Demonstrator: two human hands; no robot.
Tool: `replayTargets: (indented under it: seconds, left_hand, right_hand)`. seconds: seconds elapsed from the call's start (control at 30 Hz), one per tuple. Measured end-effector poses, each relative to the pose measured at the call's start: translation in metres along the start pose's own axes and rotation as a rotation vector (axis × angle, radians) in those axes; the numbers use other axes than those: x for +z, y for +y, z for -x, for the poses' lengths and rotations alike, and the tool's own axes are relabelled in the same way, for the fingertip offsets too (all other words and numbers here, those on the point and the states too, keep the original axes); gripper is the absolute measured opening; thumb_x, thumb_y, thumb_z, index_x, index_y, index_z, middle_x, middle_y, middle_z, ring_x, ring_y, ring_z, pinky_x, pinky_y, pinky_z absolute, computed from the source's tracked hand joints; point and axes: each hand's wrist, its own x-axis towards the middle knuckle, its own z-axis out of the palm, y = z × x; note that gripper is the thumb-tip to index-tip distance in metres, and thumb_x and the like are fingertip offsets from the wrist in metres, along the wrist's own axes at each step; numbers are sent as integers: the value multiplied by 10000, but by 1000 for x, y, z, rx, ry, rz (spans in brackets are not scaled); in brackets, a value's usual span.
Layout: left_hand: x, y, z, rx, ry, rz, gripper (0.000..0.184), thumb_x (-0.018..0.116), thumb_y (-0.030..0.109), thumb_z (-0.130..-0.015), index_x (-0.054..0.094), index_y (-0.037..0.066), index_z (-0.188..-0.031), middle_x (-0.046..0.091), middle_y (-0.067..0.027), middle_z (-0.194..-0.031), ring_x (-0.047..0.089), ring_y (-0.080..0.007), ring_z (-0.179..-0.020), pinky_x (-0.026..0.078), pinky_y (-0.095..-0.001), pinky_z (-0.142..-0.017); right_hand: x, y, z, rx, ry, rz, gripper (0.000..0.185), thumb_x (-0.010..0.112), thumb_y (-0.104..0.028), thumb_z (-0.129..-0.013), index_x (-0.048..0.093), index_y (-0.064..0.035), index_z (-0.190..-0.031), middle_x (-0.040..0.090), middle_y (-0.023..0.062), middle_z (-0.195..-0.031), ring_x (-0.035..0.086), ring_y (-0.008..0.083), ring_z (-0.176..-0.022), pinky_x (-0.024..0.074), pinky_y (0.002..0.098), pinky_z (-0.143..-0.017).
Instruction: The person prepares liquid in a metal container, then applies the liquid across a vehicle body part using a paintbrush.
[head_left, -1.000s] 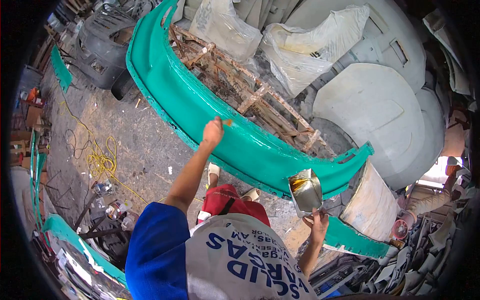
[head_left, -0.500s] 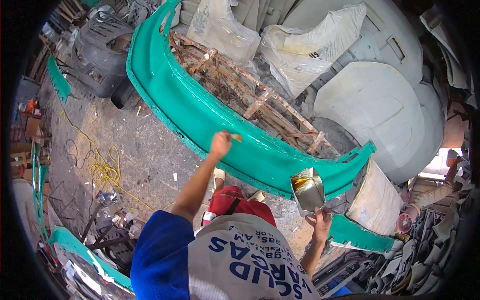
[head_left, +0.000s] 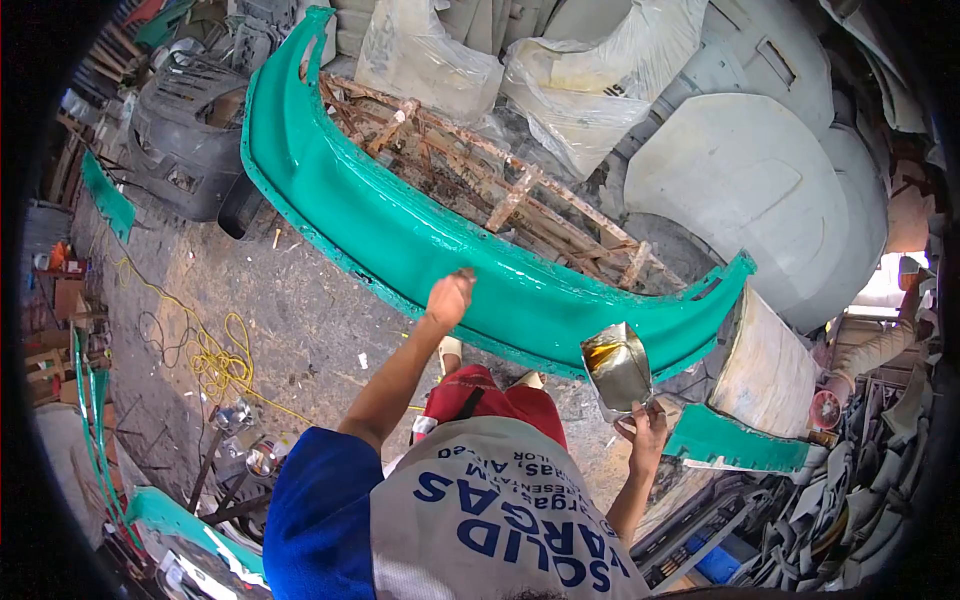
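Observation:
A long, curved, glossy teal panel [head_left: 400, 230] spans the view, held up beside a rusty metal frame. Over its lower middle, my left hand [head_left: 450, 299] is closed around a small brush [head_left: 466, 273]; only a bit of the brush shows, and contact with the panel cannot be made out. At the panel's lower right part, my right hand [head_left: 643, 430] grips the bottom end of an open silver metal container [head_left: 622, 378]. Amber-coloured reflections or liquid show inside it.
The rusty frame [head_left: 515, 198] stands behind the panel. Plastic-wrapped parts [head_left: 600, 85] and large pale panels [head_left: 745, 190] lie beyond. A dark bumper [head_left: 185, 140] and yellow cable [head_left: 222, 365] are on the left. Another teal piece [head_left: 735, 440] sits at right, near stacked parts [head_left: 860, 500].
My left hand has moved right and slightly down over the teal panel, and less of its brush shows. My right hand still holds the container. The view has shifted slightly.

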Motion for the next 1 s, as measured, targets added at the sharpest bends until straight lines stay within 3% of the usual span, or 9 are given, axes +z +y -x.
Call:
replayTargets:
  seconds: [0.1, 0.2, 0.37, 0.5, 0.57, 0.7, 0.8, 0.87, 1.0]
  left_hand:
    - [-35, -42, -22, 285, 125, 63, 277, 525, 173, -919, 674, 43, -1113, 680, -180, -965, 665, -372, -842, 551, -482, -728]
    - [-93, -45, -34, 6, -194, 29, 294, 535, 165, -921, 663, 61, -1165, 668, -158, -1096, 647, -346, -984, 539, -460, -842]
    - [-88, -103, -13, 445, -327, -179, 285, 546, 185, -931, 667, 113, -1179, 661, -113, -1124, 628, -315, -1018, 481, -411, -969]
    - [-111, -104, -1, 532, -368, -187, 270, 552, 201, -935, 684, 133, -1160, 660, -98, -1141, 621, -306, -1028, 481, -411, -958]
    - [-128, -95, -5, 419, -644, -219, 259, 562, 213, -936, 700, 162, -1149, 675, -88, -1141, 612, -296, -1059, 472, -405, -968]
    - [-161, -79, -29, 406, -627, -80, 245, 567, 206, -943, 710, 186, -1141, 691, -81, -1126, 612, -294, -1060, 473, -414, -958]
    - [-168, -43, -50, 56, -494, 175, 269, 535, 244, -967, 692, 200, -1181, 694, -83, -1138, 610, -295, -1070, 460, -423, -978]
    - [-136, -56, -54, 269, -254, 117, 302, 503, 267, -984, 667, 194, -1227, 683, -99, -1167, 608, -291, -1084, 442, -427, -1009]
    - [-86, -101, -39, 478, -268, 22, 301, 546, 223, -967, 656, 193, -1246, 684, -118, -1136, 622, -332, -1008, 452, -458, -978]
  right_hand:
    - [-3, 5, 3, 3, -4, -8, 671, 744, -239, -856, 406, 92, -1332, 536, 162, -1215, 629, 178, -836, 614, 350, -679]
    - [0, 13, 3, -19, 9, 36, 625, 725, -282, -863, 448, 65, -1302, 561, 92, -1046, 617, 154, -809, 611, 347, -676]
    - [12, 7, 7, -16, 8, 2, 685, 718, -278, -869, 406, 99, -1350, 571, 117, -1091, 617, 158, -815, 610, 349, -675]
    - [19, 1, 7, 34, -24, -22, 644, 761, -259, -838, 431, 43, -1302, 501, 121, -1174, 613, 189, -886, 618, 357, -686]
    - [22, 5, 6, 20, -27, -10, 677, 746, -268, -851, 406, 62, -1334, 517, 133, -1173, 617, 183, -871, 616, 357, -697]
    - [25, 8, 3, 9, -54, 3, 686, 732, -280, -863, 397, 63, -1354, 521, 146, -1195, 618, 182, -865, 614, 355, -706]
    - [34, 5, 4, -12, -68, -3, 681, 735, -276, -859, 400, 60, -1348, 524, 143, -1187, 612, 183, -874, 614, 354, -706]
    - [40, 4, 1, -14, -77, 10, 674, 736, -271, -858, 404, 61, -1342, 525, 142, -1187, 610, 184, -875, 615, 355, -707]
    - [35, 7, 0, 22, -95, -10, 703, 786, -252, -827, 404, 42, -1339, 520, 138, -1219, 605, 231, -1010, 609, 346, -711]
